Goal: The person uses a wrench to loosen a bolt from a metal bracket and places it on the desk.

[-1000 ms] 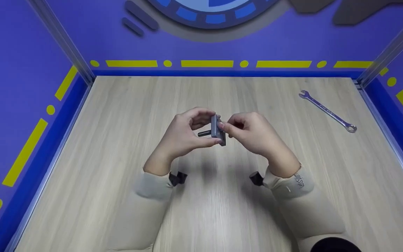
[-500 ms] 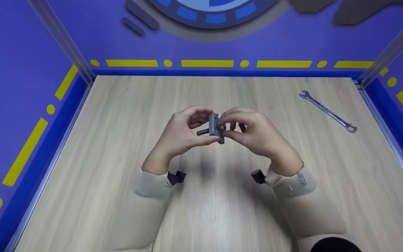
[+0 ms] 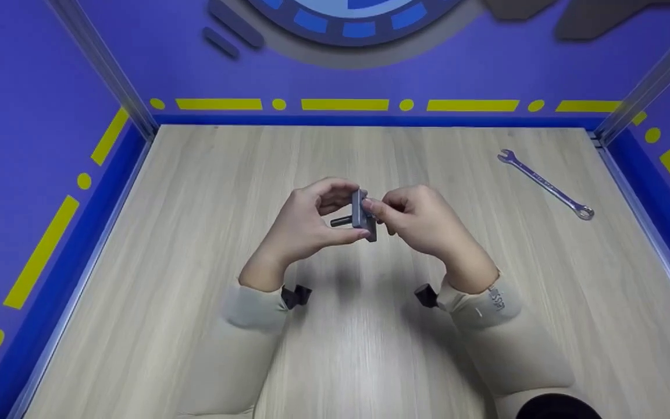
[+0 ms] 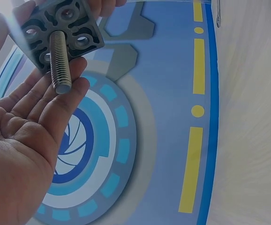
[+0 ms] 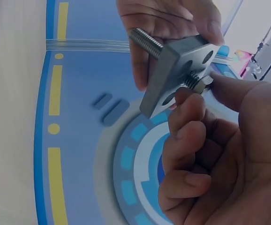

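My left hand grips a small square grey metal plate by its edges, thumb low and fingers high, raised over the table. A bolt runs through the plate; its long threaded shank points back toward the left palm. In the right wrist view the hex head stands off the plate's other face, a short stretch of thread between them. Thumb and forefinger of my right hand pinch the bolt at that head, the other fingers curled. Several holes pierce the plate around the bolt.
A combination wrench lies on the wood-grain table at the back right. Blue panels with yellow marks enclose the back and both sides. Black wrist cameras stick out from the sleeves.
Half a second ago the right fingers reached forward over the plate; now they are drawn back and the thumb is forward, as a second ago. The plate has shifted very slightly right.
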The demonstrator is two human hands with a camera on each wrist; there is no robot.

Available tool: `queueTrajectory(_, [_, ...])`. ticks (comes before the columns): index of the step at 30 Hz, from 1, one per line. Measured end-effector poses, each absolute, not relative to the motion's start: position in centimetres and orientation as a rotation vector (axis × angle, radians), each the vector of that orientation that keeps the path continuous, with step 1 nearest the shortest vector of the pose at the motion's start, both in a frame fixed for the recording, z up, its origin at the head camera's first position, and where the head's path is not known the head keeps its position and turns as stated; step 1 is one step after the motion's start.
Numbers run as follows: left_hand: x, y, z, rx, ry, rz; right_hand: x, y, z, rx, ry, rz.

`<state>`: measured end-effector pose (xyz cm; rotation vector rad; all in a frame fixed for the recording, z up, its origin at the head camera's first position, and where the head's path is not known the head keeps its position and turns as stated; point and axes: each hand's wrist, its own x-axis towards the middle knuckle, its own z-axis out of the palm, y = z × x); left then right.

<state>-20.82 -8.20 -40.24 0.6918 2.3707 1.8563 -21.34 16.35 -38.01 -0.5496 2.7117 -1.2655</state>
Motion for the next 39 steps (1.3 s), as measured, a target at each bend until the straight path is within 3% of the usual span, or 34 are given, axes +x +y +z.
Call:
queueTrajectory(17, [-20.9,-8.7,-39.9,0.677,2.320,1.905,-21.2,17.2,-37.8,-1.086,2.684,-1.391])
queueTrajectory(20, [-20.9,-8.6,-39.8,0.683,2.324,1.900,-21.2,17.4,-37.7,-1.022,2.694,-1.382])
queueTrajectory(28, [-20.6,-8.3,-39.8,0.698,2.356,1.871,-21.4,16.9,-37.8,-0.532,2.730,-1.314])
queueTrajectory(39, [-20.8,-8.2,-40.3,0.706,2.359,1.860,-21.1,16.7,-37.6,-0.669,2.703,-1.213])
